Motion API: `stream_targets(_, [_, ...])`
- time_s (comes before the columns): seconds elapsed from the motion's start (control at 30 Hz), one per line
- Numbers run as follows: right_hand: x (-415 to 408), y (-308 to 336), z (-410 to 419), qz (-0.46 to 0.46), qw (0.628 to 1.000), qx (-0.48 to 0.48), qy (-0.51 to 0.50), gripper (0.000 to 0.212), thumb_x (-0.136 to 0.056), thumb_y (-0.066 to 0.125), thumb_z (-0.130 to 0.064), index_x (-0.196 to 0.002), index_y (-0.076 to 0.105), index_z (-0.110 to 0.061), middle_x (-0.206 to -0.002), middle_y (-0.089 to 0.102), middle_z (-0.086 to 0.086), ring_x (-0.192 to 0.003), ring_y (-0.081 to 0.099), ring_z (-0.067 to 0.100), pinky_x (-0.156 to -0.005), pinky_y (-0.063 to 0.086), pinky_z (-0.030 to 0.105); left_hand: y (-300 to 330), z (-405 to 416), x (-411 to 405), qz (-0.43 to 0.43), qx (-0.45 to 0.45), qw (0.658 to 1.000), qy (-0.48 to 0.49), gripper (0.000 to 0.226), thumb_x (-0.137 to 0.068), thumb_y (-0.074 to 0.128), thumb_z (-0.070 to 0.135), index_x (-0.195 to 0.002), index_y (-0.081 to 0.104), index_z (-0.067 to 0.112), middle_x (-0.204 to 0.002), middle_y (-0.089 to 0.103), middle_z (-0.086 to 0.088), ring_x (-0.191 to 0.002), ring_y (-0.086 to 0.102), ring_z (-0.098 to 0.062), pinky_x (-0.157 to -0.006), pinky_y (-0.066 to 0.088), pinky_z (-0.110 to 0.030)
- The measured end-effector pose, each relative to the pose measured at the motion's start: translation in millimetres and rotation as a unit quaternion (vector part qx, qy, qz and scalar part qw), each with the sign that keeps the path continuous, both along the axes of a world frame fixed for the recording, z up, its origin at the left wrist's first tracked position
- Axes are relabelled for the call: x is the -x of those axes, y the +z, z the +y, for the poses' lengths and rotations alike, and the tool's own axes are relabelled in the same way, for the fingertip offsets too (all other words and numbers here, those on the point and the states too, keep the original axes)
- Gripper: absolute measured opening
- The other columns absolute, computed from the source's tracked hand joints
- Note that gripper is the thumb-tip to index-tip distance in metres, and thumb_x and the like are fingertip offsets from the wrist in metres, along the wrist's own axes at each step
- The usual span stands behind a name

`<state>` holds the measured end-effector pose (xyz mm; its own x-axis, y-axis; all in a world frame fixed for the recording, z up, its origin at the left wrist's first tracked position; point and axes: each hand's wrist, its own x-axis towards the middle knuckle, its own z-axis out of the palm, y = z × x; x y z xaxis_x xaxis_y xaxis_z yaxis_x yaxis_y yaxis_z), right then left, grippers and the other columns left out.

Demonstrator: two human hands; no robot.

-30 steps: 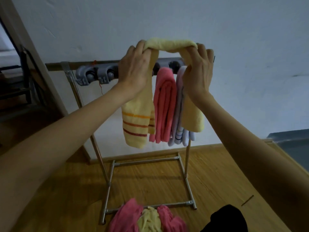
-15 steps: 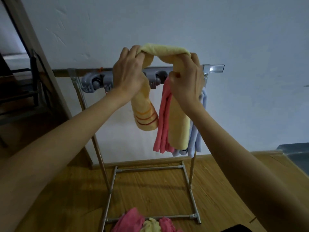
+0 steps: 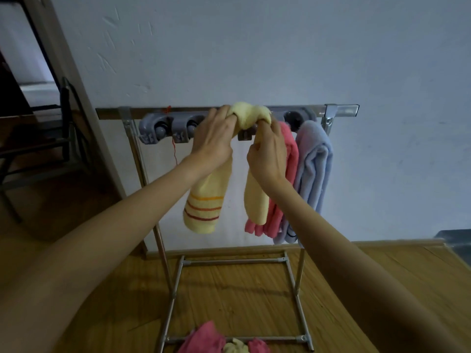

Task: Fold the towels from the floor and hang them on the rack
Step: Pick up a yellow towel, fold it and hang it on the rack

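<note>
We drape a yellow towel over the rack.
Our left hand and right hand curl fingers around its folded top, beside 1 pink towel and 1 blue towel already hanging.

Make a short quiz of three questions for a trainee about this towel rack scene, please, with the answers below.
1. True or false: both hands hold the folded yellow striped towel at the grey clip bar of the metal rack.
2. Which towel hangs at the far right end of the rack? A) pink terry towel B) light blue terry towel C) yellow one
3. Fill in: on the wooden floor, below the rack, lies a heap of pink and ___ towels.

Key
1. True: the left hand and the right hand both grip it.
2. B
3. yellow
</note>
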<state>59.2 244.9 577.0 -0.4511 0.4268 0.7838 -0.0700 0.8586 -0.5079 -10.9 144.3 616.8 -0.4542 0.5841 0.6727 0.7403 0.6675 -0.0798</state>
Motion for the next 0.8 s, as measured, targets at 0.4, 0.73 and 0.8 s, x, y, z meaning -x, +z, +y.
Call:
stream_targets(0.4, [-6,-73,24,-0.07,0.996,-0.058,-0.002,0.045,-0.089,0.046,0.004,-0.133,0.052,-0.003,-0.138,0.05,0.013,-0.11,0.057,0.024,-0.079,0.047,0.022,-61,0,1,-0.013,0.042,0.999,-0.002,0.066,-0.081,0.056,-0.005,-0.142,0.038,0.014,-0.137,0.044,-0.008,-0.109,0.044,-0.028,-0.07,0.042,-0.031])
stream_targets(0.73, [-1,-87,32,-0.116,0.978,-0.173,0.007,0.055,-0.069,0.05,0.02,-0.119,0.063,0.002,-0.098,0.067,0.019,-0.072,0.062,0.033,-0.061,0.044,0.031,-69,-14,9,0.016,-0.016,0.992,-0.123,0.046,-0.082,0.051,0.001,-0.126,0.055,0.011,-0.129,0.051,-0.013,-0.105,0.052,-0.032,-0.07,0.049,-0.038])
stream_targets(0.8, [-3,-92,32,-0.115,0.98,-0.162,0.024,0.055,-0.072,0.048,0.016,-0.123,0.062,-0.001,-0.095,0.066,0.018,-0.07,0.06,0.032,-0.061,0.039,0.027,-78,-17,9,0.025,-0.032,0.987,-0.158,0.04,-0.083,0.046,0.005,-0.121,0.059,0.01,-0.123,0.053,-0.016,-0.099,0.055,-0.032,-0.065,0.051,-0.037])
